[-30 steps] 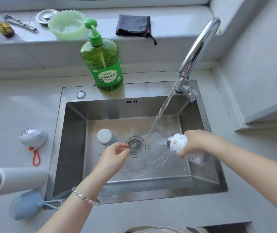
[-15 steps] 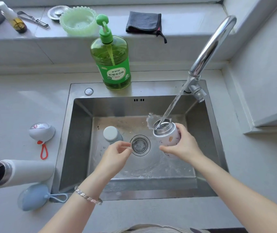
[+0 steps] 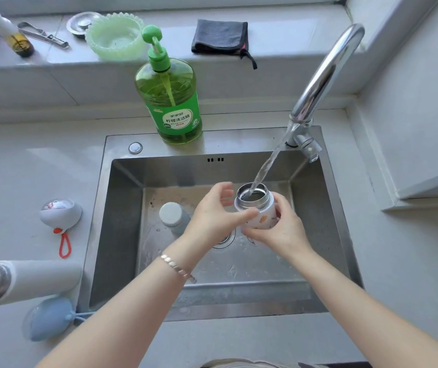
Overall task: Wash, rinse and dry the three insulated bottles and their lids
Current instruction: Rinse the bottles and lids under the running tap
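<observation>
A small white patterned bottle point(image 3: 261, 214) stands upright over the sink point(image 3: 122, 235), its steel mouth under the running tap stream. My right hand point(image 3: 279, 232) grips its lower body from the right. My left hand point(image 3: 215, 211) is at its left side, thumb touching the body and fingers spread beside the neck. A grey bottle point(image 3: 172, 217) stands in the sink at the left. A larger white bottle point(image 3: 26, 281) lies open on the counter at the left. A white lid with a red loop point(image 3: 59, 213) and a blue lid point(image 3: 49, 318) lie on the counter.
A green dish soap pump bottle point(image 3: 171, 102) stands on the sink's back rim. The chrome faucet point(image 3: 321, 83) arches from the right. On the sill are a dark cloth point(image 3: 220, 37), a green bowl point(image 3: 114, 35), a small oil bottle point(image 3: 13, 35) and tongs.
The right hand turned the small bottle upright and brought it under the stream. The left hand moved right from above the drain to the bottle's side.
</observation>
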Demonstrator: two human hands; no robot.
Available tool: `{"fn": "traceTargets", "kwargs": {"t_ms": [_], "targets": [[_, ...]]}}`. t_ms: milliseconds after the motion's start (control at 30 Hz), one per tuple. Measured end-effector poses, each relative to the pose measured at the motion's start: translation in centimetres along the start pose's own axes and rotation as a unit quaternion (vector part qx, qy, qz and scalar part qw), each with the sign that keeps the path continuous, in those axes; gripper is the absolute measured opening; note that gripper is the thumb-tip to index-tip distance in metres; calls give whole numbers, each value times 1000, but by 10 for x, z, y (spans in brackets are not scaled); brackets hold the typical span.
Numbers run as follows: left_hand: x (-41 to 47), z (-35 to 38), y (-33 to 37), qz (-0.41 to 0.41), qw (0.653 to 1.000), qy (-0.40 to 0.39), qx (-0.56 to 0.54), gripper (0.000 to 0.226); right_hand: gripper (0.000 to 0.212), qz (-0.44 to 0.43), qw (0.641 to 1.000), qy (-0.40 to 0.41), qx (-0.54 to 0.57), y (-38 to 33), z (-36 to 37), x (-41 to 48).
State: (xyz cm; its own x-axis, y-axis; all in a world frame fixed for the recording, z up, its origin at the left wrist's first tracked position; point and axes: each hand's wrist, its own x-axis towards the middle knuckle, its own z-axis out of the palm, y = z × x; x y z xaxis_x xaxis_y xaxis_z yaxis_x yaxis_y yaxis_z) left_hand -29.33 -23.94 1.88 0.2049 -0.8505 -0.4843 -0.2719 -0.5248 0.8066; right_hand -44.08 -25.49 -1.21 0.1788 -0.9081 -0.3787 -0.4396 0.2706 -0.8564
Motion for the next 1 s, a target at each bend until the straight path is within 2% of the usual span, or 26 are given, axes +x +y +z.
{"fn": "traceTargets", "kwargs": {"t_ms": [67, 133, 233, 333, 433, 467, 533, 600, 700, 733, 767, 867, 933, 1000], "targets": [[8, 8, 12, 1, 999, -25, 29, 78, 70, 0, 1000, 3, 3, -2, -1, 1], [14, 16, 16, 7, 999, -29, 35, 74, 69, -4, 1000, 11, 3, -2, -2, 3], [16, 20, 17, 19, 999, 9, 35, 76, 72, -6, 1000, 2, 1, -1, -5, 6], [14, 19, 16, 30, 998, 45, 33, 81, 74, -8, 996, -49, 73, -1, -14, 8], [14, 20, 15, 34, 997, 74, 3, 79, 59, 80, 983, -42, 157, 5, -24, 9], [14, 20, 15, 32, 997, 75, -12, 78, 49, 136, 967, -42, 212, 7, -27, 9], [11, 23, 16, 32, 996, 60, -52, 75, 46, 226, 907, -56, 352, 9, -28, 6], [3, 29, 16, 40, 997, 21, -67, 56, 44, 246, 876, -15, 415, 11, -31, 3], [-13, 41, 19, 2, 995, -61, -75, 33, 23, 203, 892, 138, 381, 5, -38, -8], [-15, 41, 19, -37, 988, -80, -124, 30, 16, 163, 901, 182, 358, 2, -39, -12], [-14, 38, 17, -77, 975, -83, -190, 36, 15, 110, 916, 206, 326, -3, -36, -17], [-11, 17, 2, -137, 926, -5, -352, 48, 40, -33, 965, 178, 189, -15, -7, -32], [-13, 11, -7, -148, 903, -2, -403, 67, 42, -39, 974, 155, 163, -20, 3, -33], [-22, 20, -7, -151, 903, -38, -400, 73, 32, -6, 967, 158, 198, -22, -8, -26]]}}
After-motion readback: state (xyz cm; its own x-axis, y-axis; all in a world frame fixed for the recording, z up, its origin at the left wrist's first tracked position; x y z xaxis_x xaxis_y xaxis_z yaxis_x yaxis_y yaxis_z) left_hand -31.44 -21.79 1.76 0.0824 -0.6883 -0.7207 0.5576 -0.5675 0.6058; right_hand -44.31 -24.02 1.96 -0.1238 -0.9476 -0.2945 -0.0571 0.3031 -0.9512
